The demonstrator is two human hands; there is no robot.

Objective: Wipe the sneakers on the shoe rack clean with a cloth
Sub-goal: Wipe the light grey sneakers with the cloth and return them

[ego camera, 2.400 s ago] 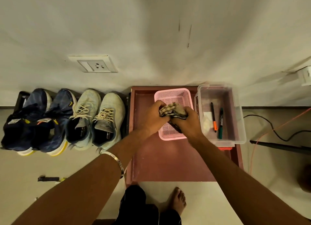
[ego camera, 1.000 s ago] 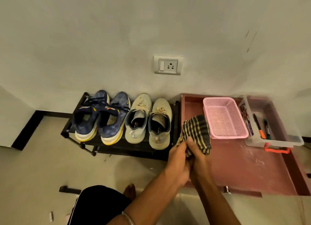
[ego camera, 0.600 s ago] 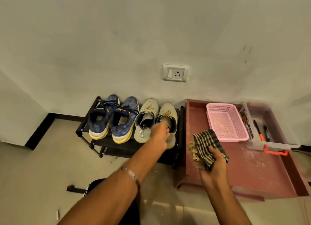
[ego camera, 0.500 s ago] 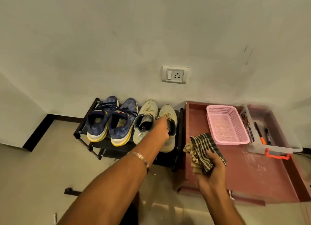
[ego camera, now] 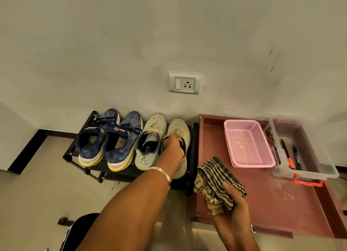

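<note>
Left hand (ego camera: 173, 147) fingers hooked inside pale sneaker (ego camera: 178, 132) | right hand (ego camera: 231, 213) fingers clamped on cloth (ego camera: 214, 183)

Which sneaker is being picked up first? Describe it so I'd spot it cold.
Find the wall socket; below it a black shoe rack holds four sneakers. Take the rightmost one, the pale grey sneaker next to the red tray. Unlike its twin and the two navy sneakers, it has the left hand reaching into its opening.
</note>
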